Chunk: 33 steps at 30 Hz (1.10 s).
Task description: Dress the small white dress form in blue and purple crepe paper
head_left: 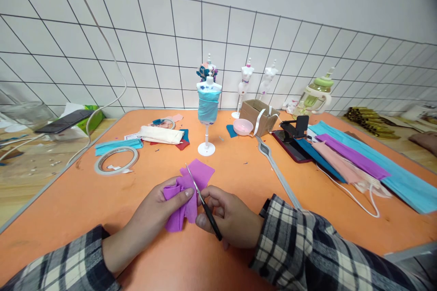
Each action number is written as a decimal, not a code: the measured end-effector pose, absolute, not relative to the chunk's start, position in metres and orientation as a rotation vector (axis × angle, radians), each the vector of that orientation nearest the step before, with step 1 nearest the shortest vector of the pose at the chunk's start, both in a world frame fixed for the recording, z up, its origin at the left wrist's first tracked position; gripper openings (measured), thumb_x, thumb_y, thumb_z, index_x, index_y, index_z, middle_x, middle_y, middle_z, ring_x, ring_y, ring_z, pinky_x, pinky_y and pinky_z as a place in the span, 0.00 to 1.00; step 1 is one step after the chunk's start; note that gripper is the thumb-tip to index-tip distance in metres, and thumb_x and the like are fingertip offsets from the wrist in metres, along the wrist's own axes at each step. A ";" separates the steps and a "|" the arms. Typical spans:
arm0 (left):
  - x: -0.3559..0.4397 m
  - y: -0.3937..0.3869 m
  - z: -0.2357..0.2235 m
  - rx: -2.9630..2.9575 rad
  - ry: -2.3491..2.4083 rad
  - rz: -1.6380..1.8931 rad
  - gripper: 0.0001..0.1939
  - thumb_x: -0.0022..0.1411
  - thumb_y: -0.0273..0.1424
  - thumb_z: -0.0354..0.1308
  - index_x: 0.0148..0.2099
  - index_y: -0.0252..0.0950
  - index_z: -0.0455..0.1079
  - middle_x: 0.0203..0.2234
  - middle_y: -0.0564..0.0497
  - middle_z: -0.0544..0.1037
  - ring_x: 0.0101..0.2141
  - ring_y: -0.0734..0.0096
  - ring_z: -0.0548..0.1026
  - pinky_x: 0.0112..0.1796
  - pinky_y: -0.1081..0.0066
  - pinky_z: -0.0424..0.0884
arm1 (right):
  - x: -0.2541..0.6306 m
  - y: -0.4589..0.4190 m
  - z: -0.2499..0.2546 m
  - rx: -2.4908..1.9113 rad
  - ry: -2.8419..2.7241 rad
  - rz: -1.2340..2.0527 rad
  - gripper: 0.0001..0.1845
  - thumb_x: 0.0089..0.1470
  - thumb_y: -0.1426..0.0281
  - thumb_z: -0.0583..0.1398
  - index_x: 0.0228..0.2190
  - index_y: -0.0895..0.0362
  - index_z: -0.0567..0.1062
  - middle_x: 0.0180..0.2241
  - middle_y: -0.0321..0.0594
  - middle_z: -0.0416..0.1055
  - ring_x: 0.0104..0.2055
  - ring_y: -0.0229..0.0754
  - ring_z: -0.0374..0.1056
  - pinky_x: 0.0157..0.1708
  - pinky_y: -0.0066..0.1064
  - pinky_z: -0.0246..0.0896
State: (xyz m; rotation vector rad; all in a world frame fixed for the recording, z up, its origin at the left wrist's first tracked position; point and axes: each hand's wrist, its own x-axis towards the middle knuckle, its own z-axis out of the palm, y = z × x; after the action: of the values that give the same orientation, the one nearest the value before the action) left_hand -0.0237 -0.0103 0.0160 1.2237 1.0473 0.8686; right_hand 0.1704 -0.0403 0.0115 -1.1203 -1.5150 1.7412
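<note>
We pinch a folded purple piece (175, 218) between the thumb and fingers of our left hand (167, 202), its grip closed on the material above the orange bench (164, 254). Our right hand (230, 218) has its grip curled around black-handled scissors (209, 213), their blades pointing up and away from us beside the purple. The mannequin wrapped in light blue (208, 105) stands beyond our hands, with the ring of tape (100, 167) toward the left.
</note>
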 end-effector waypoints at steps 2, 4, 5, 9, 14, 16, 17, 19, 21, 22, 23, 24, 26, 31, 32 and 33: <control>-0.023 -0.011 0.016 1.222 1.047 0.865 0.18 0.53 0.46 0.69 0.35 0.36 0.74 0.26 0.51 0.79 0.27 0.67 0.73 0.29 0.71 0.70 | 0.171 -0.040 0.011 -1.116 -1.518 1.741 0.23 0.48 0.57 0.70 0.42 0.53 0.71 0.24 0.26 0.61 0.16 0.28 0.56 0.10 0.19 0.59; -0.023 -0.011 0.016 1.224 1.034 0.860 0.18 0.53 0.46 0.69 0.35 0.36 0.75 0.27 0.51 0.79 0.27 0.67 0.74 0.29 0.71 0.70 | 0.171 -0.040 0.011 -1.122 -1.517 1.744 0.23 0.48 0.56 0.70 0.41 0.53 0.71 0.24 0.26 0.61 0.16 0.28 0.56 0.10 0.19 0.59; -0.024 -0.011 0.016 1.228 1.027 0.859 0.18 0.53 0.46 0.69 0.35 0.36 0.75 0.27 0.51 0.79 0.27 0.67 0.74 0.29 0.71 0.70 | 0.171 -0.040 0.011 -1.125 -1.514 1.745 0.23 0.48 0.56 0.69 0.41 0.53 0.71 0.24 0.26 0.61 0.16 0.28 0.56 0.10 0.19 0.59; -0.025 -0.010 0.015 1.243 1.000 0.856 0.16 0.55 0.45 0.68 0.35 0.37 0.75 0.27 0.52 0.79 0.28 0.68 0.74 0.31 0.72 0.70 | 0.171 -0.040 0.011 -1.131 -1.520 1.736 0.24 0.49 0.55 0.69 0.43 0.52 0.71 0.26 0.27 0.62 0.18 0.29 0.56 0.11 0.20 0.61; -0.027 -0.010 0.013 1.240 0.988 0.833 0.17 0.56 0.45 0.68 0.37 0.37 0.75 0.29 0.51 0.80 0.29 0.67 0.74 0.32 0.71 0.71 | 0.170 -0.040 0.010 -1.127 -1.531 1.724 0.25 0.48 0.54 0.69 0.42 0.53 0.70 0.26 0.27 0.62 0.17 0.28 0.56 0.11 0.20 0.60; -0.029 -0.010 0.011 1.247 1.000 0.850 0.17 0.57 0.46 0.66 0.38 0.37 0.75 0.29 0.51 0.79 0.29 0.68 0.74 0.32 0.71 0.71 | 0.170 -0.039 0.010 -1.130 -1.532 1.723 0.24 0.48 0.54 0.69 0.41 0.53 0.70 0.25 0.27 0.61 0.17 0.28 0.56 0.11 0.20 0.59; -0.029 -0.010 0.010 1.254 1.018 0.863 0.18 0.58 0.47 0.65 0.39 0.37 0.74 0.29 0.51 0.79 0.29 0.68 0.74 0.32 0.71 0.71 | 0.170 -0.039 0.010 -1.128 -1.534 1.728 0.23 0.49 0.54 0.68 0.41 0.53 0.70 0.25 0.27 0.61 0.17 0.28 0.56 0.11 0.20 0.60; -0.030 -0.009 0.008 1.270 1.068 0.874 0.20 0.59 0.50 0.63 0.38 0.37 0.74 0.28 0.51 0.78 0.29 0.68 0.73 0.32 0.71 0.71 | 0.171 -0.040 0.010 -1.121 -1.536 1.737 0.23 0.50 0.55 0.68 0.42 0.52 0.70 0.26 0.27 0.61 0.18 0.29 0.56 0.11 0.20 0.60; -0.030 -0.008 0.007 1.276 1.100 0.873 0.21 0.60 0.51 0.62 0.37 0.36 0.74 0.27 0.51 0.77 0.29 0.68 0.73 0.31 0.71 0.70 | 0.171 -0.040 0.010 -1.116 -1.537 1.739 0.22 0.51 0.55 0.67 0.43 0.52 0.69 0.27 0.28 0.61 0.19 0.29 0.56 0.12 0.20 0.60; -0.029 -0.008 0.007 1.274 1.099 0.873 0.21 0.60 0.51 0.61 0.37 0.36 0.73 0.27 0.51 0.77 0.28 0.68 0.73 0.31 0.71 0.70 | 0.171 -0.040 0.011 -1.116 -1.536 1.741 0.22 0.51 0.55 0.67 0.43 0.52 0.69 0.28 0.28 0.62 0.19 0.29 0.56 0.12 0.21 0.61; -0.029 -0.008 0.008 1.271 1.089 0.871 0.21 0.60 0.51 0.61 0.37 0.36 0.73 0.27 0.51 0.77 0.28 0.68 0.73 0.31 0.71 0.70 | 0.171 -0.040 0.011 -1.119 -1.535 1.745 0.22 0.51 0.55 0.67 0.43 0.51 0.69 0.28 0.28 0.62 0.19 0.29 0.56 0.12 0.21 0.61; -0.028 -0.008 0.009 1.268 1.075 0.867 0.21 0.60 0.50 0.61 0.37 0.36 0.74 0.28 0.50 0.77 0.29 0.68 0.73 0.31 0.71 0.70 | 0.171 -0.041 0.011 -1.122 -1.534 1.750 0.22 0.51 0.55 0.67 0.43 0.52 0.69 0.29 0.28 0.62 0.19 0.29 0.56 0.12 0.21 0.61; -0.028 -0.009 0.010 1.264 1.051 0.856 0.20 0.61 0.50 0.62 0.37 0.36 0.74 0.29 0.50 0.78 0.29 0.68 0.73 0.32 0.71 0.71 | 0.170 -0.040 0.012 -1.132 -1.547 1.746 0.22 0.50 0.55 0.67 0.42 0.52 0.69 0.28 0.28 0.63 0.19 0.28 0.56 0.13 0.20 0.60; -0.027 -0.009 0.010 1.261 1.048 0.860 0.19 0.60 0.48 0.63 0.36 0.36 0.74 0.28 0.51 0.78 0.28 0.69 0.73 0.31 0.72 0.70 | 0.170 -0.040 0.012 -1.122 -1.543 1.710 0.24 0.49 0.53 0.68 0.40 0.53 0.69 0.25 0.27 0.61 0.18 0.29 0.55 0.11 0.19 0.57; -0.027 -0.009 0.010 1.256 1.048 0.857 0.19 0.60 0.48 0.63 0.36 0.36 0.74 0.28 0.51 0.78 0.28 0.69 0.73 0.31 0.72 0.70 | 0.170 -0.040 0.011 -1.113 -1.531 1.717 0.24 0.48 0.53 0.68 0.40 0.53 0.69 0.25 0.27 0.61 0.17 0.29 0.56 0.11 0.20 0.58; -0.027 -0.009 0.010 1.251 1.047 0.852 0.19 0.60 0.48 0.63 0.36 0.36 0.74 0.28 0.51 0.78 0.29 0.68 0.73 0.31 0.72 0.71 | 0.171 -0.040 0.011 -1.106 -1.523 1.724 0.24 0.48 0.52 0.68 0.39 0.53 0.69 0.25 0.27 0.60 0.17 0.30 0.56 0.10 0.20 0.58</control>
State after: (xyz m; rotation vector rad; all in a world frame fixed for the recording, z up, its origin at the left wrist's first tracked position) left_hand -0.0270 -0.0092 0.0095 1.2513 1.0469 0.8524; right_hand 0.1705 -0.0399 0.0107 -1.1061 -1.5228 1.7237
